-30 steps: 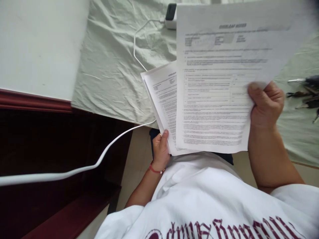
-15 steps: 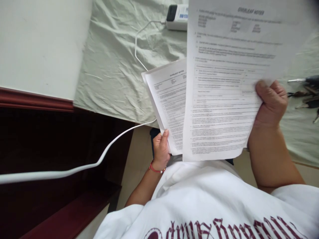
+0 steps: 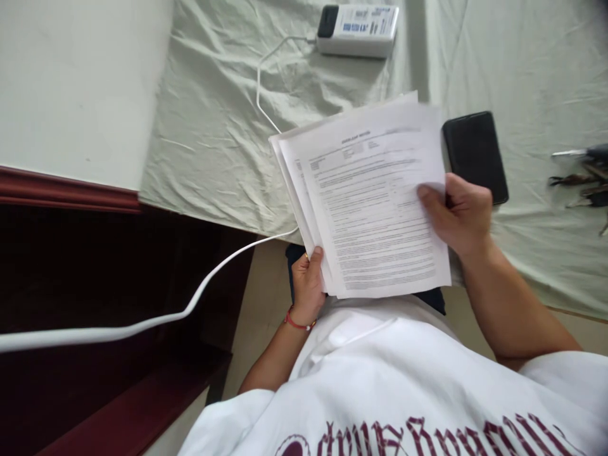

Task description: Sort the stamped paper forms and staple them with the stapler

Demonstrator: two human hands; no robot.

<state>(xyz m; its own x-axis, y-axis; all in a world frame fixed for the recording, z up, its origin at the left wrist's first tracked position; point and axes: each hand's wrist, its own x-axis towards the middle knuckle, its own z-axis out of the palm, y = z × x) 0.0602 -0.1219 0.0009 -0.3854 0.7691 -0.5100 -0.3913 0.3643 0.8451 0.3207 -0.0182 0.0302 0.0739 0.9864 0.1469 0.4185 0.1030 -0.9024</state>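
Observation:
My left hand (image 3: 308,285) is closed on the lower left edge of a stack of paper sheets (image 3: 287,166), thumb on top. Over that stack lies a printed sheet (image 3: 380,215) with a heading and dense lines of text. My right hand (image 3: 458,212) pinches the right edge of this upper sheet, its thumb on the printed face and its fingers behind. The papers are held above my lap at the table's front edge. The upper sheet hides most of the stack below.
A white power bank (image 3: 358,31) lies at the back of the cloth-covered table (image 3: 213,126), with a white cable (image 3: 209,278) running off left. A black rectangular case (image 3: 477,155) lies beside my right hand. Keys (image 3: 589,183) sit at the far right.
My right hand has brought its sheet down and left, away from the camera, onto the stack in my left hand. The black case has come into view. My left hand stays put.

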